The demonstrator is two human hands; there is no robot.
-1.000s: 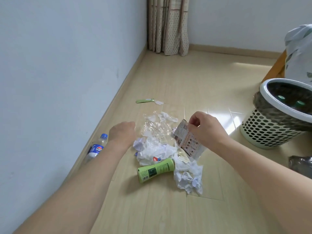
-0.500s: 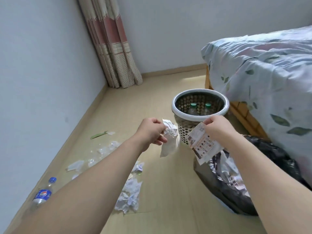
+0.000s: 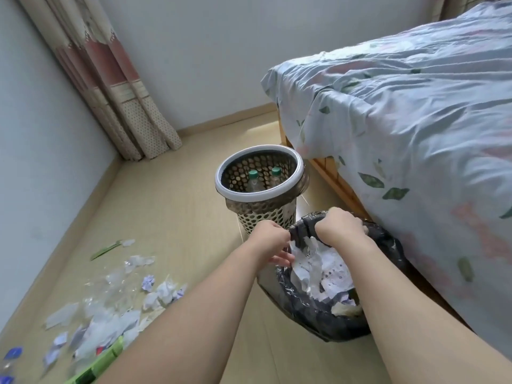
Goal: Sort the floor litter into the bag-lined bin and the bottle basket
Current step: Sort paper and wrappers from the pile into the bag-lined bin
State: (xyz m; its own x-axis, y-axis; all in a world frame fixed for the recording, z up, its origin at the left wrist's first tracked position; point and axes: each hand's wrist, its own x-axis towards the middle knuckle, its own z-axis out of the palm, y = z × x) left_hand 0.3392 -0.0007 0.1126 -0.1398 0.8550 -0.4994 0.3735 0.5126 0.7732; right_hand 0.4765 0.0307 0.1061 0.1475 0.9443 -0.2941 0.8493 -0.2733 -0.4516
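My left hand (image 3: 273, 242) hovers at the near-left rim of the black bag-lined bin (image 3: 318, 320), thumb and fingers apart with nothing between them. My right hand (image 3: 342, 225) reaches over the bin's far rim, its fingers curled down out of sight. Crumpled white paper (image 3: 327, 267) fills the bin just below both hands. Behind it stands the white perforated bottle basket (image 3: 230, 187) holding two green-capped bottles (image 3: 253, 174). On the floor to the left lie paper scraps (image 3: 163, 292), clear plastic film (image 3: 116, 284), a green bottle (image 3: 102, 361) and a blue-capped bottle (image 3: 11, 356).
A bed with a leaf-print cover (image 3: 401, 134) runs along the right, close to the bin. A curtain (image 3: 110, 92) hangs in the far corner, and a wall lines the left. A green strip (image 3: 106, 248) lies on the wood floor beyond the litter.
Both hands lifted paper from the floor pile and carried it right to the bin. The crumpled paper and the printed card are no longer seen in the hands.
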